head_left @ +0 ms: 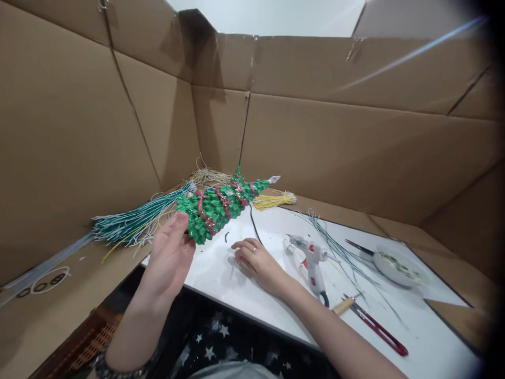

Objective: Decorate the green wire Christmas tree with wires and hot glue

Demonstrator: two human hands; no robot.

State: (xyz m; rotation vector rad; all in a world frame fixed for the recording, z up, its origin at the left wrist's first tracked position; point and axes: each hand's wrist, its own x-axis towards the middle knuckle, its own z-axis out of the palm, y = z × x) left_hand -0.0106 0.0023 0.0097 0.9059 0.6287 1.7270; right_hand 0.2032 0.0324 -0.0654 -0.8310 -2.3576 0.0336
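Observation:
My left hand [172, 252] is closed round the base end of a glittery green Christmas tree ornament [215, 205] with pink-red garland. The ornament is tilted on its side above the table, its clear pointed tip toward the right. A second green treetop [238, 172] shows just behind it. My right hand [254, 260] rests low on the white tabletop [215, 263], fingers slightly bent and pointing left, near a faint clear scrap. I see no object held in it; its thumb is hidden. A white hot glue gun [313, 258] stands to the right of that hand.
Teal wire bundles [142, 216] lie at the left, yellow wires [276, 200] behind the ornament. Rightward are loose teal wires [335, 242], a white bowl [398, 268], red thread snips [379, 329] and a wooden-handled tool [344, 305]. Cardboard walls [355, 152] enclose the table.

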